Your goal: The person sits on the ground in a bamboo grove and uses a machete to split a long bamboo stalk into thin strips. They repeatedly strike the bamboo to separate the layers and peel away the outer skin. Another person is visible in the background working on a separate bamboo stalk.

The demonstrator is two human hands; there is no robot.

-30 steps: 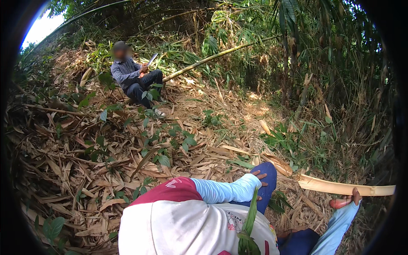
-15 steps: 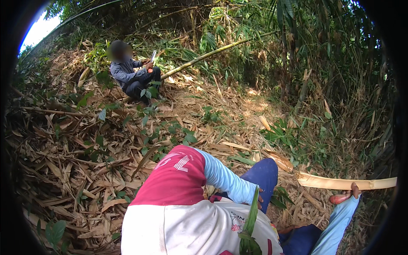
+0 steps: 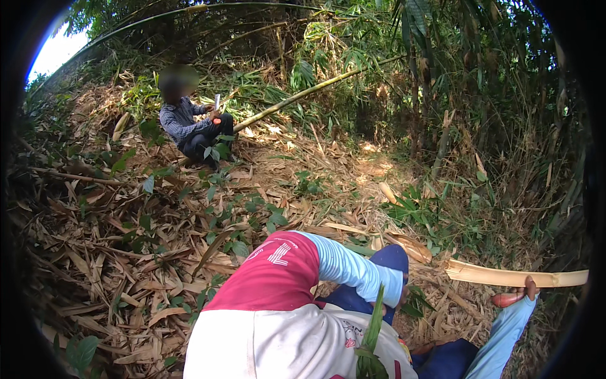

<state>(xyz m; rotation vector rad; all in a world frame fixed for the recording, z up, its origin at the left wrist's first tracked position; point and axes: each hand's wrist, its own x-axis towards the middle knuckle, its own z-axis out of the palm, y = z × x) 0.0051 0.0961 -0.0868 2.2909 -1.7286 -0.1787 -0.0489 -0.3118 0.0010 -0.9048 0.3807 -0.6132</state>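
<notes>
At the right side, a pale split bamboo strip [image 3: 483, 273] lies nearly level, its rough end pointing left. My right hand [image 3: 529, 288] is closed around its lower edge, fingers showing against the pale face. Beside those fingers is a reddish-brown rounded thing [image 3: 506, 299]; whether it is a handle, I cannot tell. My left arm bends across my body in a light blue sleeve [image 3: 353, 268]. Only a sliver of my left hand [image 3: 404, 294] shows by my raised blue-trousered knee [image 3: 388, 259]; its fingers are hidden.
Dry bamboo sheaths [image 3: 158, 278] cover the ground. Another person [image 3: 189, 126] sits at the far left with a pale flat object in hand. A long bamboo pole [image 3: 303, 95] slants behind. Bamboo clumps [image 3: 429, 95] stand right. A green leaf [image 3: 374, 328] rises before my shirt.
The view has shifted slightly, so the surroundings sit a little further left. My left forearm sits lower and further right, its hand more hidden. The right hand keeps the bamboo strip.
</notes>
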